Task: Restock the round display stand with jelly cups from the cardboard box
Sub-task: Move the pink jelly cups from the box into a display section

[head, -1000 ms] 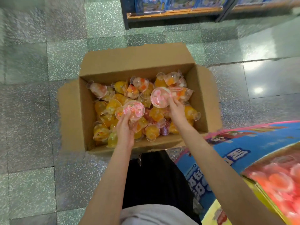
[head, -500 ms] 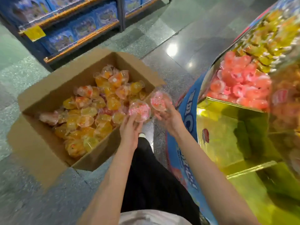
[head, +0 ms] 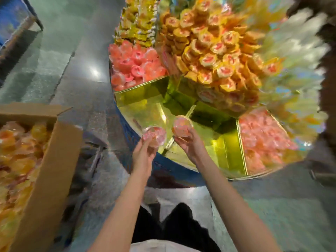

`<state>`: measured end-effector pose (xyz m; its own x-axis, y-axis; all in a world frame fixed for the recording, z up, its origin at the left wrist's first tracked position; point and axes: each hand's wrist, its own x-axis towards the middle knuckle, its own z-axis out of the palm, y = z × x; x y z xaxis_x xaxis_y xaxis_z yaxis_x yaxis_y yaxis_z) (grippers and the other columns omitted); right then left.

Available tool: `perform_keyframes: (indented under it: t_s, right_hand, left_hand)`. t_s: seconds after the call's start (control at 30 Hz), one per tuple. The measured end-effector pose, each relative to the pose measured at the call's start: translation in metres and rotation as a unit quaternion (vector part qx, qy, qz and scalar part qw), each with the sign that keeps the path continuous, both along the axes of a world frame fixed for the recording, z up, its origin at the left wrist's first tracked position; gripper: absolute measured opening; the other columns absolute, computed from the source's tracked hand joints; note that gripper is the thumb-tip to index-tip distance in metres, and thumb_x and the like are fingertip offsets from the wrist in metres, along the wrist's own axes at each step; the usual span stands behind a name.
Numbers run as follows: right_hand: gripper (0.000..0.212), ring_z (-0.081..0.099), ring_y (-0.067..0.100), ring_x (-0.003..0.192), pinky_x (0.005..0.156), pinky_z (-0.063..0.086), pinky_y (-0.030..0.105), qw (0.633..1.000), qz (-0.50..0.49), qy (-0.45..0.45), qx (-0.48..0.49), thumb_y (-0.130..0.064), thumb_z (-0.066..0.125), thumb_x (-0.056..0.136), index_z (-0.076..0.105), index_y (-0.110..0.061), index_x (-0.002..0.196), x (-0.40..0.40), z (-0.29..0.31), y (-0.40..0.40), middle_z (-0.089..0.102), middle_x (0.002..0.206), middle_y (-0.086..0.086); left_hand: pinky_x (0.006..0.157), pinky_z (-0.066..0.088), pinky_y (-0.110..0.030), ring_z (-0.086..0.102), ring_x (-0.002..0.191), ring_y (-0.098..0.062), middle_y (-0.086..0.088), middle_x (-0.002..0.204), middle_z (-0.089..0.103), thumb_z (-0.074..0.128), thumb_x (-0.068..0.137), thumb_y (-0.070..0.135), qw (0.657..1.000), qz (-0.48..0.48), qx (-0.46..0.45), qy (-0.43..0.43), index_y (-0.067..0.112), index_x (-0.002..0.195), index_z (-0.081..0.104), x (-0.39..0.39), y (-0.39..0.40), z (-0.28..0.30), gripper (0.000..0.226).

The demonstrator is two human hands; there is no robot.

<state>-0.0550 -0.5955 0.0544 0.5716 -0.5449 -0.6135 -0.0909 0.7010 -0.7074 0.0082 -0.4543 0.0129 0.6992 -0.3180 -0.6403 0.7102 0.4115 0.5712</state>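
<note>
Pink-lidded clear plastic jelly cups sit one in each hand. The left hand [head: 143,153] has its fingers curled under and around the left jelly cup [head: 154,136], foil lid facing up. The right hand [head: 190,145] cradles the right jelly cup [head: 182,126] the same way, slightly higher and further in. Both are poised over the near rim of the round gold-lined display stand [head: 138,98], above its bare gold compartment [head: 149,113], which opens toward twelve o'clock from the fingers.

The right hand is the nearer one to the compartment floor; the left is just at the blue outer edge. A gold divider [head: 189,110] runs between the two cups at roughly one o'clock, so each could drop on its own side, though blur makes the exact partition hard to read. Filled pink sections lie at eleven and three o'clock. The brown cardboard box [head: 54,157], holding more cups, stands at nine o'clock, well apart. Room below the hands looks open; I judge a short forward reach and release would do.
</note>
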Motion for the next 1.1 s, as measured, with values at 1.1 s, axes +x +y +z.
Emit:
perform_keyframes:
  t_s: [1.1]
  right_hand:
    - [0.016, 0.066, 0.006, 0.051, 0.080, 0.057, 0.032, 0.954, -0.224, 0.197, -0.031, -0.012, 0.050, 0.099, 0.052, -0.012, 0.083, -0.367, -0.067, -0.411, 0.056, 0.107, 0.015]
  left_hand:
    - [0.083, 0.057, -0.039, 0.069, 0.085, -0.015, -0.012, 0.121, 0.061, 0.060, 0.092, 0.002, 0.940, -0.327, 0.096, 0.009, -0.001, 0.132, 0.048, -0.304, -0.412, -0.041, 0.043]
